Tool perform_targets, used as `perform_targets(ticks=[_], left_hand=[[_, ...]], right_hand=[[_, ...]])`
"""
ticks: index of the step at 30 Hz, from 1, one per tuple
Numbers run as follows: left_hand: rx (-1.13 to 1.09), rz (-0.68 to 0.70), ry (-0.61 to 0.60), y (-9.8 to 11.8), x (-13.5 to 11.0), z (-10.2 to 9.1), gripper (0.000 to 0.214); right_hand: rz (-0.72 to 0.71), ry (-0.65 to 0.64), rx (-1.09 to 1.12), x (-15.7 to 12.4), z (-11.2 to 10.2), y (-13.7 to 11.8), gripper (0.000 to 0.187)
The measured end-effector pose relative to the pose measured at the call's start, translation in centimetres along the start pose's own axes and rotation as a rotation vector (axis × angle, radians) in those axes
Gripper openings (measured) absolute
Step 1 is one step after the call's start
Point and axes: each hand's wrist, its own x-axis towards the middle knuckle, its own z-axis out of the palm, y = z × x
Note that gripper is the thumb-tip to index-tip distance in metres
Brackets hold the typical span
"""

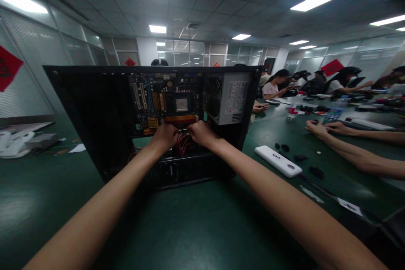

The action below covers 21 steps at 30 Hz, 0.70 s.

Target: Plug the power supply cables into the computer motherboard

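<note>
Head view: the orange-and-red strip (181, 119) on the motherboard (190, 88) lies just above my fingers, its long axis running left to right across the gap between my hands. My left hand (165, 137) is by its left end and my right hand (202, 133) by its right, neither clearly nearer. Both sets of fingers are curled in, tips hidden, so I cannot tell how far they are parted or whether they grip anything; coloured cables (182, 143) hang between them. The black computer case (152, 68) stands with its open side towards me on the green tabletop (202, 228), the power supply (234, 98) at its upper right. Farther right lie a white power strip (278, 161) and another person's hands (316, 128), under lit ceiling panels (313, 1).
</note>
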Motion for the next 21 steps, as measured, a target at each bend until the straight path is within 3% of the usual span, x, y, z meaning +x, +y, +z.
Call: perform_targets(ticks=[8, 13, 16, 18, 21], left_hand=[[0.030, -0.029, 0.029, 0.0, -1.5, -0.4, 0.033], [0.102, -0.104, 0.097, 1.2, -2.5, -1.4, 0.035], [0.089, -0.105, 0.079, 1.6, -3.0, -2.2, 0.036], [0.020, -0.051, 0.055, 1.5, -3.9, -2.7, 0.039], [-0.033, 0.034, 0.021, 0.8, -6.5, -2.7, 0.045]], right_hand=[[0.020, 0.090, 0.170, -0.4, 1.3, 1.3, 0.025], [-0.068, 0.217, 0.278, -0.5, 0.9, 0.9, 0.019], [-0.186, 0.281, 0.299, -1.4, 0.4, 0.3, 0.018], [-0.327, 0.420, 0.283, -3.4, -0.1, 0.1, 0.018], [-0.648, 0.679, 0.188, -8.4, -0.7, 0.8, 0.020]])
